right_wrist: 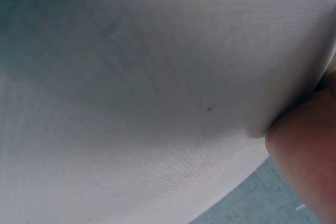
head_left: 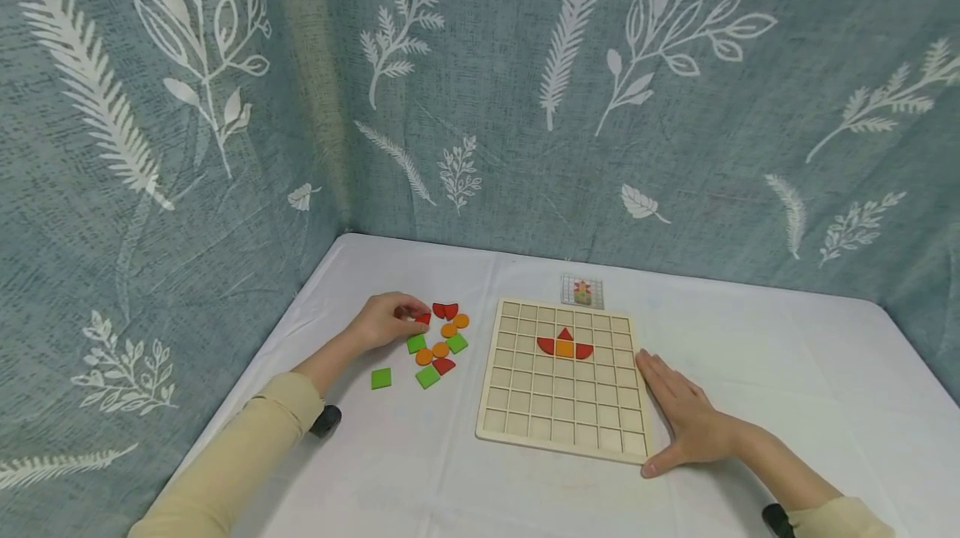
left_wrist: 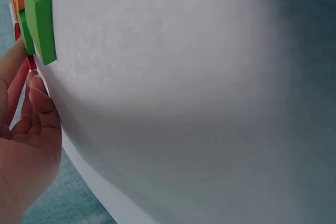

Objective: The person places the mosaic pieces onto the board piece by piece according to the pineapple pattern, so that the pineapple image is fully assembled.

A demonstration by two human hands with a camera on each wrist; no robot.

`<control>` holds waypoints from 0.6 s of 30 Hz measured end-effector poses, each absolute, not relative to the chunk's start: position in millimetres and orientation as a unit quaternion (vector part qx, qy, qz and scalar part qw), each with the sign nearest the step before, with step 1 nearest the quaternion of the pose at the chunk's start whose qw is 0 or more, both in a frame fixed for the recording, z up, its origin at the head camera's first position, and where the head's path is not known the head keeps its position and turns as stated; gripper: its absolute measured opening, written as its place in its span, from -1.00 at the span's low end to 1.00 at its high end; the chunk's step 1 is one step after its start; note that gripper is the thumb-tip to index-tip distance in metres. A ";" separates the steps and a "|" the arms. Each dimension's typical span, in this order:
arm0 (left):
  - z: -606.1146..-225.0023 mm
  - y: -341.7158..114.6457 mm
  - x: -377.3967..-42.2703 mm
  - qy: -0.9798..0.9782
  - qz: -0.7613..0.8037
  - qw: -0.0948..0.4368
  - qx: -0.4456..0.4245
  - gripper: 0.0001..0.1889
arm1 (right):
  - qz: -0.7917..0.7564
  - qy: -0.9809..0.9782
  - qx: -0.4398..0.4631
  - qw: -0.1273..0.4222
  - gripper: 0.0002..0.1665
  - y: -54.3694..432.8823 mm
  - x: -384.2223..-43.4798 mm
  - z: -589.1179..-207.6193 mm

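Note:
My left hand (head_left: 386, 320) pinches a red piece (head_left: 423, 318) between thumb and fingers at the left edge of a group of loose pieces. In the left wrist view the fingertips are close to a green square (left_wrist: 41, 19). My right hand (head_left: 690, 421) lies with straight fingers along the right edge of a wooden grid board (head_left: 525, 405), thumb near its lower right corner. On the board an orange square (head_left: 564, 348) has a red triangle (head_left: 565, 334) above it and red quarter-circles (head_left: 546, 346) on both sides.
Orange discs (head_left: 441, 350), green squares (head_left: 381, 378) and red quarter-circles (head_left: 444, 366) lie loose left of the board. A pattern card (head_left: 592, 292) lies behind the board. The white-covered table (head_left: 787, 371) meets a blue-green leaf-print curtain (head_left: 510, 188) at the back and left.

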State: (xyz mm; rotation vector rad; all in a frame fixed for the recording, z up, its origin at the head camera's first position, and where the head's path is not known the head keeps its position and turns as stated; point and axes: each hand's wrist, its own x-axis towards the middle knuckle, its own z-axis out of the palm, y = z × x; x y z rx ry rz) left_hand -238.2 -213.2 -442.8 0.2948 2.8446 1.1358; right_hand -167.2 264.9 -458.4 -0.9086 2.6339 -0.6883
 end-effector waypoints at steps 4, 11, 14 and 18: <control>-442.5 -212.9 -237.5 0.921 0.378 0.022 0.090 -0.76 | -0.240 0.910 -0.307 0.142 0.72 264.5 -167.0 -455.6; -440.8 -210.1 -235.8 0.921 0.378 0.013 0.089 -0.74 | -0.238 0.911 -0.302 0.148 0.73 264.5 -167.2 -453.6; -438.7 -204.6 -232.9 0.918 0.388 0.020 0.076 -0.70 | -0.238 0.911 -0.303 0.150 0.73 264.9 -167.1 -453.6; -435.9 -189.3 -228.8 0.896 0.438 0.042 0.061 -0.68 | -0.241 0.909 -0.302 0.155 0.73 265.0 -166.9 -451.6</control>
